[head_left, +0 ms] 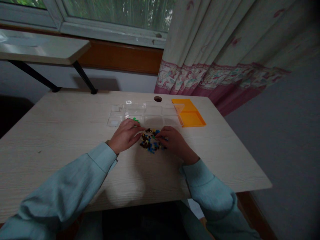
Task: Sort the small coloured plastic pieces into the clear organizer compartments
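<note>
A loose pile of small building-brick pieces point(149, 144), mostly black, blue and yellow, lies on the table between my hands. My left hand point(125, 136) is at the pile's left edge, thumb and forefinger stretched out and apart, with nothing seen between them. On the right side, my right hand point(173, 140) reaches into the pile with its fingers pinched together. A green bit shows by those fingertips, but whether it is held I cannot make out. Behind the hands lies a clear plastic compartment box point(153, 111). Several green pieces point(135, 119) sit in it, partly hidden by my left hand.
An orange tray point(192, 117) lies at the box's right end, partly under its clear edge. The pale wooden table point(225, 160) has a round cable hole point(158, 99) near the back. A raised shelf point(45, 46) on black legs stands back left; a curtain point(200, 50) hangs behind.
</note>
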`<action>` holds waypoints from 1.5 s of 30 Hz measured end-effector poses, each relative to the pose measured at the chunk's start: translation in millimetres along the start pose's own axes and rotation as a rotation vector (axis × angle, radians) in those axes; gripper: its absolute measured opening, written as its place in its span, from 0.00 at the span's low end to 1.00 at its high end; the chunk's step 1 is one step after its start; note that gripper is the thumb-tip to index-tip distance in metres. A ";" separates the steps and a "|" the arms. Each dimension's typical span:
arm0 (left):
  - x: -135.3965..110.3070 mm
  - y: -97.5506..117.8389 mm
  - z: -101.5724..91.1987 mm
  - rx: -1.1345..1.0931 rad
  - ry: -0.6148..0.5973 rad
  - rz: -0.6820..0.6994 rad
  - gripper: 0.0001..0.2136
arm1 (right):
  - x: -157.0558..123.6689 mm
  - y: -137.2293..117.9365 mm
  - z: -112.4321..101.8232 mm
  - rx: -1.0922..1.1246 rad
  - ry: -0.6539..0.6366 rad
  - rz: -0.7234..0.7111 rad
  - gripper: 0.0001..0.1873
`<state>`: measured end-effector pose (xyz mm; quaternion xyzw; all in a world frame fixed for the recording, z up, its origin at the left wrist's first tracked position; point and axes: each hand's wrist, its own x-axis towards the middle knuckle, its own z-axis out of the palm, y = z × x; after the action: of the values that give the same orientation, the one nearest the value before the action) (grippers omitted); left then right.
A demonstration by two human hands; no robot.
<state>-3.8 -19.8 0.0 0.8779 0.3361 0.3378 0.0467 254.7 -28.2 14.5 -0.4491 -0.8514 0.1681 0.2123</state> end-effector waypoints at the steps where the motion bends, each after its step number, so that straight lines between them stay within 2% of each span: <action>1: 0.3 1.0 0.1 -0.003 -0.014 0.013 0.13 | 0.6 -1.7 0.2 0.061 0.015 -0.001 0.05; 7: 0.7 8.2 3.5 0.022 -0.056 0.092 0.12 | 2.8 -11.9 5.6 0.333 0.021 0.019 0.06; 13: 1.9 12.5 2.7 -0.003 -0.039 0.098 0.08 | 3.7 -16.1 10.0 0.354 0.017 0.025 0.06; 16: 1.5 7.4 0.7 0.027 0.006 0.023 0.07 | 3.2 -14.6 7.0 0.305 0.047 0.019 0.08; 19: -0.1 -4.1 -0.7 0.085 0.125 -0.119 0.07 | 1.3 -9.3 1.3 0.222 0.071 -0.005 0.07; 22: -2.0 -17.0 -0.6 0.150 0.261 -0.258 0.08 | -1.2 -2.4 -2.3 0.171 0.019 -0.056 0.06; 25: -3.5 -24.9 1.3 0.196 0.327 -0.340 0.08 | -2.5 0.5 -0.4 0.107 -0.039 -0.112 0.05; 32: -4.9 -26.0 4.2 0.210 0.267 -0.370 0.09 | -1.5 -10.9 12.6 -0.006 -0.049 -0.225 0.06; 41: -5.8 -26.8 4.1 0.187 0.256 -0.367 0.08 | -2.3 -2.9 6.0 -0.140 -0.066 -0.085 0.05; 45: -5.9 -26.1 4.1 0.188 0.250 -0.373 0.09 | -1.8 -6.6 5.1 -0.163 -0.042 -0.080 0.05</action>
<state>-19.1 -2.8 -14.5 0.7526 0.5254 0.3967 -0.0157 248.4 -33.8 13.0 -0.4271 -0.8838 0.0990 0.1634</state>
